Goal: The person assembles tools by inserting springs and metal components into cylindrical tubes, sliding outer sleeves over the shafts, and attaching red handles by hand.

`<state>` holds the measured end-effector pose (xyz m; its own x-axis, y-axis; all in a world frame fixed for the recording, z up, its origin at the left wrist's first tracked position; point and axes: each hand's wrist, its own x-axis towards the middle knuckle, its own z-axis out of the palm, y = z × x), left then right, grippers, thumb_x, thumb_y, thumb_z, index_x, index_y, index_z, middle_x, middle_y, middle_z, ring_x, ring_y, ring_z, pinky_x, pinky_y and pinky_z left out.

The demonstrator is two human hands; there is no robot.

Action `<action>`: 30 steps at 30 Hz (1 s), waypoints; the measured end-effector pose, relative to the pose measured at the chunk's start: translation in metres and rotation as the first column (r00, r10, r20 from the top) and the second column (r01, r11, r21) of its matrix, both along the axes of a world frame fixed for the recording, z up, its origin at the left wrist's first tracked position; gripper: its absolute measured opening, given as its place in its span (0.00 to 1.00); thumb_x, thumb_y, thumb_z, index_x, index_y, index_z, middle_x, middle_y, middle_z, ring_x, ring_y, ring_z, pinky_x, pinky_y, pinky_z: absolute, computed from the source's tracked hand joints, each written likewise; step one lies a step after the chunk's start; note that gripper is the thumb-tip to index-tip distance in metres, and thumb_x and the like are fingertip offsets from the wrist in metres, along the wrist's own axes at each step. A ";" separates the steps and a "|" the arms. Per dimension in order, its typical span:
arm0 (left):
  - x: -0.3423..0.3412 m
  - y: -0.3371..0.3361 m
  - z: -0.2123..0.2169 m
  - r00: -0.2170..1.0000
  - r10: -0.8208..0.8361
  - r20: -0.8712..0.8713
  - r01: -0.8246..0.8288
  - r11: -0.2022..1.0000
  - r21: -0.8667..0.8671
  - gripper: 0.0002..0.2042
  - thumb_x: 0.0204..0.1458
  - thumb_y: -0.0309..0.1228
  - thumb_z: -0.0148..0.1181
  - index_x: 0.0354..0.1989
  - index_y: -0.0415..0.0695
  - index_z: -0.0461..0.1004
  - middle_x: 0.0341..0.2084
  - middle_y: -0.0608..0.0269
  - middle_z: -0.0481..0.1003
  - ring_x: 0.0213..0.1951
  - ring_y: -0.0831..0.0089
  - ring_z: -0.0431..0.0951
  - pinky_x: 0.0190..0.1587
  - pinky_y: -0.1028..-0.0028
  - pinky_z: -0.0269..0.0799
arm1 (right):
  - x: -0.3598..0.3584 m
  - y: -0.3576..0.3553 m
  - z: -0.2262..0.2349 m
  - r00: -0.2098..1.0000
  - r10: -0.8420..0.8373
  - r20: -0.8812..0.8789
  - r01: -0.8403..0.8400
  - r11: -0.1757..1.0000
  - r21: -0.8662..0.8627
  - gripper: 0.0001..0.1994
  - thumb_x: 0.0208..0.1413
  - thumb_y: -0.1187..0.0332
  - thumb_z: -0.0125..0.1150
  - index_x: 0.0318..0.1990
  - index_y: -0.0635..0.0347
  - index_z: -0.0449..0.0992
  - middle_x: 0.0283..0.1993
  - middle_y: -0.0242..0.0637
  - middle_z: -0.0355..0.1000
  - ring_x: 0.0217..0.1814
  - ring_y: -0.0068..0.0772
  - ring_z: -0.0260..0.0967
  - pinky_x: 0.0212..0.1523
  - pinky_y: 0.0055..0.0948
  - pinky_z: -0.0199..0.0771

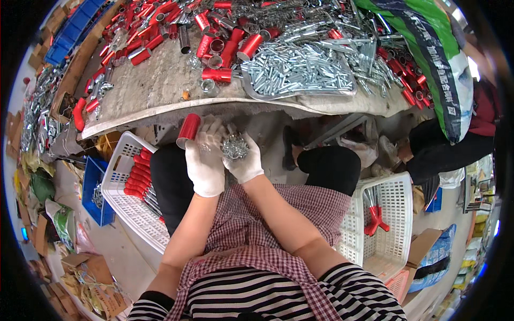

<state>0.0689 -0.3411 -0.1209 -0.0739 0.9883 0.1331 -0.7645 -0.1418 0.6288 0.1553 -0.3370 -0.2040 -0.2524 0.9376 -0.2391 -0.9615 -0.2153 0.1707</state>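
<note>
White gloves cover both my hands, which are held close together over my lap, just below the table's front edge. In my left hand (206, 163) is a red metal tube (189, 128), gripped beside the thumb; those fingers are partly blurred. My right hand (246, 163) is cupped, palm up, around a cluster of small shiny metal pieces (234, 147), too small to name. The left fingertips lie right beside this cluster, and I cannot tell whether they touch it.
A cloth-covered worktable (144, 85) bears loose red tubes and a metal tray (257, 96) of silvery rods. White baskets with red-handled tools stand left (120, 155) and right (404, 214) of my legs. A green-and-black sack (428, 59) hangs over the right edge; a person (455, 155) sits beyond.
</note>
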 end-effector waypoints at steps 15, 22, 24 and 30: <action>-0.053 0.003 0.033 0.860 -0.263 0.436 0.345 0.931 -0.118 0.33 0.56 0.60 0.53 0.57 0.43 0.68 0.49 0.57 0.74 0.48 0.57 0.73 0.50 0.58 0.70 | 0.070 0.143 -0.079 0.644 -0.016 0.765 0.025 1.000 0.000 0.23 0.68 0.49 0.36 0.62 0.49 0.64 0.60 0.46 0.68 0.58 0.49 0.68 0.53 0.62 0.73; -0.088 0.004 0.067 0.686 -0.554 -0.471 0.398 0.828 -0.394 0.36 0.49 0.37 0.67 0.63 0.33 0.58 0.49 0.50 0.71 0.44 0.67 0.76 0.41 0.71 0.75 | 0.036 0.044 0.009 0.449 0.429 0.784 -0.333 0.894 -0.299 0.23 0.61 0.60 0.58 0.62 0.56 0.64 0.61 0.42 0.66 0.56 0.46 0.70 0.50 0.56 0.73; -0.071 0.019 0.095 0.610 -0.430 -0.666 0.384 0.895 -0.227 0.38 0.46 0.36 0.69 0.64 0.32 0.57 0.50 0.49 0.71 0.47 0.64 0.76 0.45 0.69 0.75 | 0.050 0.006 0.054 0.545 0.416 0.728 -0.554 0.830 -0.059 0.25 0.63 0.59 0.55 0.62 0.63 0.63 0.59 0.45 0.68 0.58 0.47 0.69 0.53 0.50 0.74; -0.011 0.046 0.158 -0.122 0.137 -0.983 0.519 0.853 0.054 0.38 0.46 0.41 0.66 0.65 0.45 0.56 0.45 0.37 0.75 0.43 0.46 0.79 0.45 0.59 0.76 | 0.078 -0.002 0.210 0.339 -0.111 0.934 -0.295 0.931 0.218 0.32 0.61 0.54 0.59 0.63 0.72 0.61 0.57 0.43 0.69 0.58 0.35 0.69 0.59 0.35 0.69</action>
<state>0.0577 -0.2953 0.0371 0.6348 0.7658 0.1030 0.5514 -0.5423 0.6340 0.2328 -0.3389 0.0062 -0.1481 0.9840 -0.0993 -0.4146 -0.1529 -0.8971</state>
